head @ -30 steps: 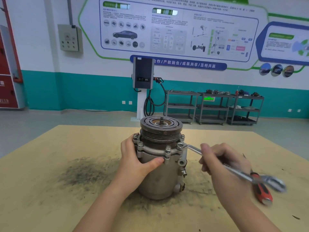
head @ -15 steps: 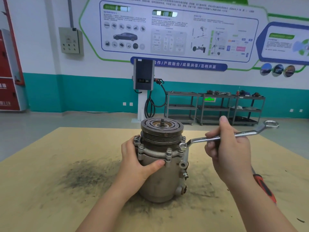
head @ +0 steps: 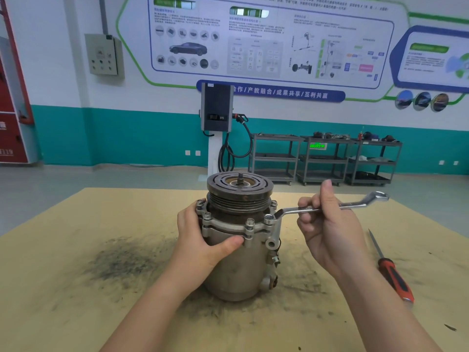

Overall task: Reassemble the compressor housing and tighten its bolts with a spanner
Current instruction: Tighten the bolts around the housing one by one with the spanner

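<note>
Standing upright on the tan, grease-smudged worktop (head: 76, 288), the grey cast-metal compressor housing (head: 236, 265) w/ its dark grooved pulley (head: 239, 193) on top sits mid-frame, betw. both hands. The left hand (head: 203, 240) wraps the body from the left, thumb pressed across the front just under the bolted flange, fingers curled round the far side; looks like it's bracing against twist.

The chrome offset ring spanner (head: 327, 208) has its near ring dropped over the flange bolt (head: 269, 218) at the housing's front-right corner. Its long axis runs out from that bolt to the right, roughly level, rising slightly; free ring end up at far right, touching nothing. The right hand (head: 332, 232) pinches the shank about midway, fingers curled over from behind, thumb tip poking up above the shank, palm facing the camera.

So the key relation: bolt lies left of the right hand, w/ the shank as a lever betw. them. My read: tightening is under way on this bolt, and any swing has to be an arc round the bolt, keeping the ring flat on the head so it doesn't ride off. The right hand is the only one near the tool. Other flange bolts are in their holes round the rim; can't tell how tight.

A red-and-black-handled screwdriver (head: 392, 275) lies on the worktop, well right of the housing, blade pointing away.
</note>
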